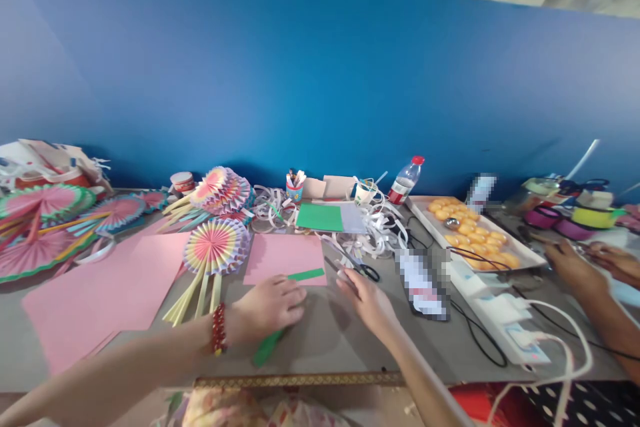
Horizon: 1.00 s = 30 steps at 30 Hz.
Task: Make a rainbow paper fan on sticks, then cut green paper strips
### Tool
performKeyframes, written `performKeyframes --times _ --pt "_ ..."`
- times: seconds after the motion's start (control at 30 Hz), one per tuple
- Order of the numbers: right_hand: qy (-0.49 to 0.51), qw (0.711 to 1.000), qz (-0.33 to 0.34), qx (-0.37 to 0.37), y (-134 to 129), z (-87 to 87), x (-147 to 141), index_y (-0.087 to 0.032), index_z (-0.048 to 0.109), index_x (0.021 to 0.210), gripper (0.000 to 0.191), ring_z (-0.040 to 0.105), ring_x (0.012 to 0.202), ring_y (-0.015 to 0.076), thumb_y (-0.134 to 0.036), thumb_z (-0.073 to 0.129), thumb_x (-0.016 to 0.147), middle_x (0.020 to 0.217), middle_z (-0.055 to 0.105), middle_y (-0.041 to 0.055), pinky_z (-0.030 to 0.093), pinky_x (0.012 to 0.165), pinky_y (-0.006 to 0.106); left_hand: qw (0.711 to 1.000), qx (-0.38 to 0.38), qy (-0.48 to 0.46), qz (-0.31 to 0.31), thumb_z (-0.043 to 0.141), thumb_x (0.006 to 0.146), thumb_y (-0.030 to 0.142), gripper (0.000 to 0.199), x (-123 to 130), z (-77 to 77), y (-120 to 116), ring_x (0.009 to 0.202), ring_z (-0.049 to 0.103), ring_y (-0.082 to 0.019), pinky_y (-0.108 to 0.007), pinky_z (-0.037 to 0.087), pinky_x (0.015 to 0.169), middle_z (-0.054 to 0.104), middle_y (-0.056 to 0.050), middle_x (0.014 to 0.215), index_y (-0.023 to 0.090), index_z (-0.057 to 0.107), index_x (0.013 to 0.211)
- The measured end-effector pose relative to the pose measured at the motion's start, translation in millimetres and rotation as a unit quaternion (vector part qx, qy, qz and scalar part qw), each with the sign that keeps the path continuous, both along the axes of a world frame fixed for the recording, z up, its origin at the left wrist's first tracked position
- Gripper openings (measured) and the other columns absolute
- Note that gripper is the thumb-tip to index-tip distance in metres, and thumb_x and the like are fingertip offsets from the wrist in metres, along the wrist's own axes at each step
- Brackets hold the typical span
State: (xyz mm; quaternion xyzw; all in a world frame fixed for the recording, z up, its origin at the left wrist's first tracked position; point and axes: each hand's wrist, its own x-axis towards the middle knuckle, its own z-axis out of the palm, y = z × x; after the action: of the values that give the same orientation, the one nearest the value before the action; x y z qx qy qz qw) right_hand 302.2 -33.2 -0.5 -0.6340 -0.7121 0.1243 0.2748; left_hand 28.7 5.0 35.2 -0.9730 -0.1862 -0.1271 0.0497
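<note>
My left hand (pixel 267 307), with a red beaded bracelet at the wrist, lies over a green paper strip (pixel 307 274). Its fingers are bent together on the strip, whose two ends stick out on either side. My right hand (pixel 369 300) is closed around a thin, dark tool (pixel 349 281) with a narrow tip pointing left; its exact kind is unclear. Just behind the fingers lies a pair of scissors (pixel 369 271) with black handles. Beneath the strip's far end is a pink paper sheet (pixel 285 257). A pleated paper fan (pixel 215 247) stands left of this sheet.
Large pink sheets (pixel 105 293) and more pleated fans (pixel 45 200) cover the left side. White paper scraps (pixel 383 230) and green paper (pixel 319 217) lie behind. At right are a tray (pixel 425 217) of orange pieces, a power strip (pixel 500 320) with cords, and another person's hands (pixel 575 267).
</note>
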Motion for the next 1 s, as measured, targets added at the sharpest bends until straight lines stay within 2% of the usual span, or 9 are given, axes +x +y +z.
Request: performKeyframes --times 0.07,0.13,0.2,0.3,0.37,0.53,0.67,0.83,1.0 --pt "-0.006 1.0 -0.001 0.005 -8.8 0.6 3.9 -0.021 0.065 0.114 0.034 0.07 0.097 0.0262 -0.035 0.039 0.097 0.109 0.073 0.0129 0.054 0.08 0.035 0.996 -0.053 -0.004 0.078 0.061 0.092 0.036 0.021 -3.6 -6.1 -9.1 0.095 0.059 -0.021 -0.034 0.047 0.082 0.065 -0.006 0.105 0.021 0.062 0.105" --pt "-0.015 1.0 0.013 0.01 -17.0 1.0 5.4 -0.023 0.066 0.115 0.034 0.07 0.101 0.0254 -0.032 0.037 0.099 0.112 0.073 0.0118 0.053 0.085 0.035 0.983 -0.114 0.007 0.144 0.061 0.088 0.051 0.04 -7.0 -11.0 -17.7 0.094 0.059 -0.026 -0.038 0.048 0.08 0.064 -0.01 0.105 0.016 0.06 0.107" --pt "-0.039 0.998 0.039 0.018 -23.1 0.5 4.8 -0.023 0.066 0.116 0.033 0.069 0.102 0.0234 -0.029 0.037 0.1 0.114 0.072 0.0107 0.052 0.088 0.034 0.975 -0.144 0.028 0.165 0.065 0.085 0.053 0.044 -8.1 -15.1 -23.3 0.098 0.058 -0.029 -0.041 0.047 0.084 0.062 -0.011 0.108 0.015 0.06 0.107" --pt "-0.09 0.993 0.064 0.032 -28.1 -1.3 2.2 -0.023 0.067 0.117 0.032 0.07 0.092 0.0205 -0.026 0.039 0.1 0.107 0.071 0.0097 0.052 0.081 0.029 0.972 -0.164 0.031 0.165 0.06 0.092 0.033 0.021 -6.8 -19.1 -22.2 0.102 0.057 -0.028 -0.04 0.045 0.088 0.062 -0.009 0.109 0.017 0.06 0.106" --pt "-0.115 0.991 0.06 0.042 -30.1 -1.7 0.6 -0.024 0.068 0.114 0.031 0.069 0.087 0.0197 -0.025 0.041 0.099 0.1 0.07 0.0086 0.052 0.075 0.028 0.97 -0.184 0.008 0.16 0.056 0.094 0.028 0.013 -6.5 -20.4 -16.6 0.1 0.057 -0.025 -0.037 0.045 0.087 0.061 -0.007 0.106 0.019 0.06 0.102" --pt "-0.141 0.987 0.054 0.057 -34.1 0.0 -2.4 -0.025 0.069 0.11 0.03 0.065 0.086 0.0207 -0.02 0.043 0.097 0.094 0.066 0.0072 0.051 0.075 0.03 0.969 -0.202 -0.035 0.136 0.055 0.096 0.034 0.017 -7.5 -25.2 -5.4 0.096 0.056 -0.023 -0.036 0.046 0.084 0.061 -0.006 0.101 0.019 0.06 0.101" --pt "-0.136 0.988 0.047 0.05 -36.2 0.2 -6.5 -0.026 0.068 0.114 0.032 0.065 0.088 0.0205 -0.016 0.044 0.095 0.097 0.065 0.0076 0.052 0.077 0.031 0.98 -0.161 -0.031 0.113 0.048 0.099 0.026 0.015 -7.9 -32.5 -6.4 0.094 0.056 -0.022 -0.036 0.046 0.085 0.063 -0.006 0.1 0.019 0.062 0.099" --pt "-0.132 0.989 0.059 0.027 -40.3 -1.2 -9.5 -0.026 0.067 0.117 0.032 0.064 0.088 0.0197 -0.016 0.046 0.095 0.099 0.065 0.0076 0.051 0.075 0.029 0.988 -0.114 -0.041 0.096 0.049 0.099 0.023 0.016 -10.4 -39.5 -7.2 0.092 0.057 -0.022 -0.037 0.047 0.082 0.064 -0.006 0.103 0.019 0.062 0.107" --pt "-0.134 0.988 0.073 -0.001 -45.9 -3.7 -7.9 -0.027 0.065 0.121 0.036 0.063 0.088 0.0195 -0.014 0.044 0.094 0.1 0.064 0.0075 0.05 0.073 0.028 0.99 -0.099 -0.039 0.092 0.049 0.099 0.022 0.015 -12.4 -42.8 -5.4 0.094 0.058 -0.023 -0.038 0.048 0.083 0.065 -0.007 0.102 0.019 0.062 0.106"
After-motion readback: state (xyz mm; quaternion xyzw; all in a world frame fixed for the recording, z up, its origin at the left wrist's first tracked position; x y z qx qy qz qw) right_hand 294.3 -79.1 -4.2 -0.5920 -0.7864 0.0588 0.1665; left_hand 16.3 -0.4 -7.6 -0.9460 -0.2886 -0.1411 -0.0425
